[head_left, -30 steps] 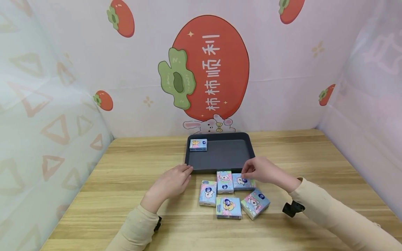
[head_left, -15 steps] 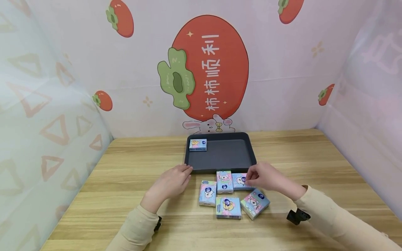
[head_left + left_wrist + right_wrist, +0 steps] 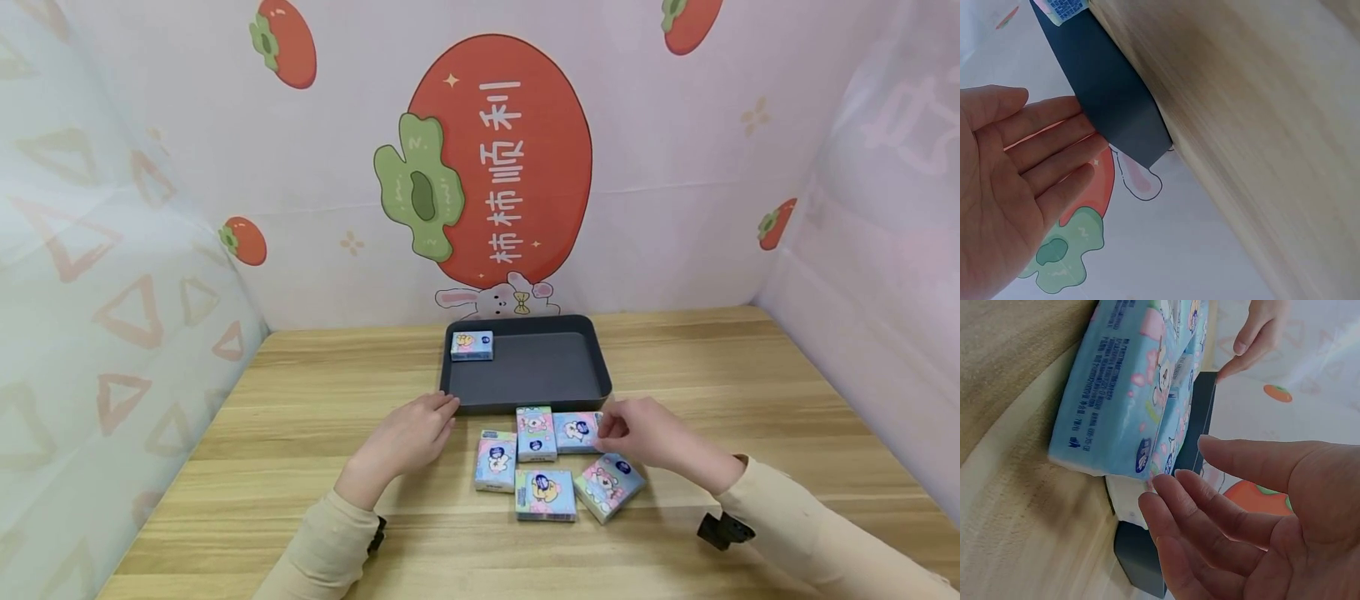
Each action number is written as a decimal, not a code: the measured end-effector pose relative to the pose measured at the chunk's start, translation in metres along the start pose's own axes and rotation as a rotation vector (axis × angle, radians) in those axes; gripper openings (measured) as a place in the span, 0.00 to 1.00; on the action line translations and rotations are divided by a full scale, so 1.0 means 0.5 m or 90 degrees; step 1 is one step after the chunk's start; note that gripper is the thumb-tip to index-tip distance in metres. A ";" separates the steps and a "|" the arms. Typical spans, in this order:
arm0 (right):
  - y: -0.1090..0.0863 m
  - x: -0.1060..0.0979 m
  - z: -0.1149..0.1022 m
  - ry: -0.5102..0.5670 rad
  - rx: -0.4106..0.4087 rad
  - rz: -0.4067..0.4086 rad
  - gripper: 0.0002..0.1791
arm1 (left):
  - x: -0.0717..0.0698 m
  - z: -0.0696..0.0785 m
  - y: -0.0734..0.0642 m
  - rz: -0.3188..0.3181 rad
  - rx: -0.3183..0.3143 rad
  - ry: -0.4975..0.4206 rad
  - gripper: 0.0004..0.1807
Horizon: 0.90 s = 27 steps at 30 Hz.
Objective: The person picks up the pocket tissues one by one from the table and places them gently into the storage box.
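Note:
My left hand (image 3: 408, 437) rests its straight fingertips on the near left corner of a dark grey tray (image 3: 528, 371); the left wrist view shows the fingers (image 3: 1054, 144) flat against the tray's side. One blue tissue pack (image 3: 472, 346) lies in the tray's far left corner. In front of the tray, my right hand (image 3: 648, 433) has loosely bent fingers at the right end of a sideways-lying tissue pack (image 3: 576, 431). The right wrist view shows thumb and fingers apart, nothing between them. An upright-turned tissue pack (image 3: 536, 433) lies just left of that one.
Nearer me on the wooden table (image 3: 337, 367) lie a left tissue pack (image 3: 496, 461), a middle tissue pack (image 3: 545, 496) and a slanted tissue pack (image 3: 610, 487). A printed cloth backdrop (image 3: 675, 183) stands behind the table, with cloth on both sides.
My right hand has drawn back to the right along the sideways pack, uncovering more of it. The left hand stays at the tray corner, and the packs lie as before.

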State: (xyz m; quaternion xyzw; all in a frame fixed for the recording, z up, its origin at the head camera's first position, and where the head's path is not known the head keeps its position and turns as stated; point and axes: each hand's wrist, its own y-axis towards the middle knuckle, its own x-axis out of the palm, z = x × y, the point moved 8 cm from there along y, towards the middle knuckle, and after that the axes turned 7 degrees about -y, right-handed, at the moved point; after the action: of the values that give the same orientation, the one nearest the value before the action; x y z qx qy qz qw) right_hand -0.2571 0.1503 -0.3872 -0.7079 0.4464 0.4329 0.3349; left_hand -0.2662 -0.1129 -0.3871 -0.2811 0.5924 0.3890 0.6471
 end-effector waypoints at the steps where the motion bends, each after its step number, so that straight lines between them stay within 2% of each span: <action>1: -0.002 0.000 0.001 -0.001 -0.001 0.003 0.06 | 0.000 0.000 0.000 0.001 0.001 0.001 0.19; 6: -0.015 -0.002 0.000 -0.012 -0.005 0.018 0.06 | -0.001 0.000 0.001 0.001 0.001 0.002 0.19; 11: -0.025 0.003 0.006 -0.021 0.015 0.020 0.07 | 0.000 0.000 0.002 -0.002 -0.001 0.005 0.20; 19: -0.039 0.007 0.012 -0.022 0.022 0.025 0.07 | -0.001 0.001 0.000 -0.009 -0.008 -0.002 0.20; 27: -0.049 0.010 0.020 -0.039 0.029 0.020 0.12 | 0.000 0.000 0.001 -0.013 -0.013 -0.008 0.20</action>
State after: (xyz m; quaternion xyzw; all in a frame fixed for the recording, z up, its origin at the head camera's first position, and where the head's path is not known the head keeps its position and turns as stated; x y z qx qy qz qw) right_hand -0.2366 0.1663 -0.3938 -0.6798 0.4564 0.4493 0.3574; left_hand -0.2664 -0.1125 -0.3870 -0.2913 0.5814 0.3906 0.6516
